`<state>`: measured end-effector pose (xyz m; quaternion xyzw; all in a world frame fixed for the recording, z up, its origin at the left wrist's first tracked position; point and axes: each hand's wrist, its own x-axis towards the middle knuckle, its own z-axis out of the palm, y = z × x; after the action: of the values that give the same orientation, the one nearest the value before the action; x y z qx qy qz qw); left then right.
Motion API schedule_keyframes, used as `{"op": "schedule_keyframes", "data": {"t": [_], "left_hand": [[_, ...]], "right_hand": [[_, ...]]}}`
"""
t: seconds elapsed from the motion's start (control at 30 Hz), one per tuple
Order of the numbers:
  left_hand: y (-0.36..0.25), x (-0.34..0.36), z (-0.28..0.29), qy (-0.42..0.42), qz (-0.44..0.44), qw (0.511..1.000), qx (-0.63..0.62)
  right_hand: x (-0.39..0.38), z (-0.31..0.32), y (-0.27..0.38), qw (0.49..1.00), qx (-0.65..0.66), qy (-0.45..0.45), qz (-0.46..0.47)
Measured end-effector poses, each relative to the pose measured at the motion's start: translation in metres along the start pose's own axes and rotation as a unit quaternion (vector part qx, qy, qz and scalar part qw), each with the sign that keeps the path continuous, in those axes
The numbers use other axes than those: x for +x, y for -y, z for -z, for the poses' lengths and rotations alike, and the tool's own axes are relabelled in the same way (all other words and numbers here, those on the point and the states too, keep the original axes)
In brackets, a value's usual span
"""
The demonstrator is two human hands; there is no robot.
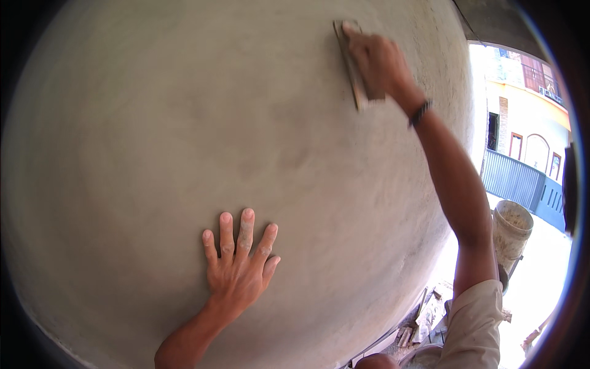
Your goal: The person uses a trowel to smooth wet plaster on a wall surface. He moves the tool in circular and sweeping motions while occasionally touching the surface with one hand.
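A grey plastered wall [184, 117] fills most of the view, its surface smooth with faint darker mottling. My left hand [241, 258] lies flat on the wall low in the middle, fingers spread, with grey smears on them. High on the right, my right hand [384, 64] is closed around a flat rectangular float [349, 67], held almost upright against the plaster. The float's handle is hidden under my fingers. A dark band [420, 114] circles my right wrist.
Past the wall's right edge is a bright outdoor area with a blue-grey metal gate [510, 175] and a house front [525, 111]. A dirty cylindrical bucket [510, 240] stands right of my arm. Scattered debris [427, 317] lies at the wall's foot, lower right.
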<state>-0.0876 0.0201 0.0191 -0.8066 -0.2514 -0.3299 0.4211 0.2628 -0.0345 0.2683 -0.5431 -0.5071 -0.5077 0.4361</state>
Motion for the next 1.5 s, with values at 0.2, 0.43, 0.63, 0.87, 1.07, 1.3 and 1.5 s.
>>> {"op": "schedule_keyframes", "data": {"t": [0.2,0.43,0.63,0.87,1.07,1.3,1.5], "left_hand": [[-0.007,-0.001,0.006,0.003,-0.002,0.999,-0.048],[-0.004,-0.006,-0.002,0.017,-0.011,0.999,-0.051],[-0.002,-0.003,-0.001,0.011,-0.004,1.0,0.001],[-0.017,0.003,-0.004,0.034,-0.02,0.999,0.029],[-0.024,-0.004,-0.018,0.034,-0.038,0.999,0.018],[-0.042,-0.004,-0.011,0.031,-0.042,0.998,0.041],[-0.032,-0.004,-0.018,0.033,-0.051,0.998,0.035]], "right_hand": [[0.09,0.004,-0.098,0.997,0.005,-0.028,-0.072],[-0.019,-0.014,-0.041,0.996,0.021,-0.007,-0.086],[0.003,0.016,0.002,0.988,0.061,0.048,-0.136],[-0.289,-0.035,-0.072,0.95,0.027,0.032,-0.311],[-0.458,-0.023,0.088,0.93,0.149,0.103,-0.321],[-0.207,-0.01,0.01,0.994,0.083,-0.047,-0.046],[-0.243,-0.018,-0.011,0.985,0.025,-0.008,-0.171]]}}
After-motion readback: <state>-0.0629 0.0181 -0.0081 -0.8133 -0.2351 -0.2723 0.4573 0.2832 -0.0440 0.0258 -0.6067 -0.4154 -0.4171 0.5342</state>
